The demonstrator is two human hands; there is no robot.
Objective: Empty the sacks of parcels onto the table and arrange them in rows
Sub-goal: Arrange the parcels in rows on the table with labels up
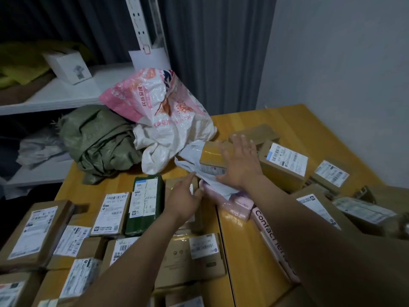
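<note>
Landmark: pink-and-white sack (159, 111), slumped at the desk's (243, 240) far edge; inside not visible.

- Left of it: green sack (99, 142), crumpled flat, contents unseen.
- Below-left: labelled parcels (112, 212) in rows, a dark green parcel (145, 204) among them.
- Just below its mouth: left hand (183, 200), fingers pinching the loose wrap of a plastic-wrapped parcel (208, 156).
- Right hand (240, 165) lies on that parcel, fingers (236, 140) straight and spread.
- Right of the sack: unsorted parcels in a heap (285, 165).
</note>
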